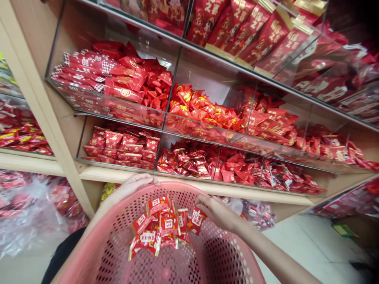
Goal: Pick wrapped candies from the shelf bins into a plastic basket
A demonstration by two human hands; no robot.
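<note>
Held packet and the two hands, seen from above; clock directions as in the view, with 12 at the top. The red packet (196, 221) lies inside the pink basket (251, 258), just under the fingertips of the right hand (216, 211), toward 7 o'clock from them. Its long axis appears to run from about 1 to 7 o'clock, the upper end meeting the fingers. These are drawn narrow and appear to pinch the packet near that end; the thumb's exact contact cannot be told. The right forearm enters from 4 o'clock, crossing the basket's rim.

The loose pile of like packets (168, 225) lies toward 9 o'clock from the held one, its nearest members just beside it, their axes mixed. The left hand (133, 188) rests along the rim at about 11 o'clock, its fingertips toward 10 o'clock from the held packet and apart from it; it holds no packet that can be seen, and how firmly its fingers close on the rim cannot be told. The right hand is thus the nearer to both the held packet and the bare basket floor at 6 o'clock. Beyond the rim, at 12 o'clock, stands the wooden shelf (183, 182) with clear bins of red packets.
</note>
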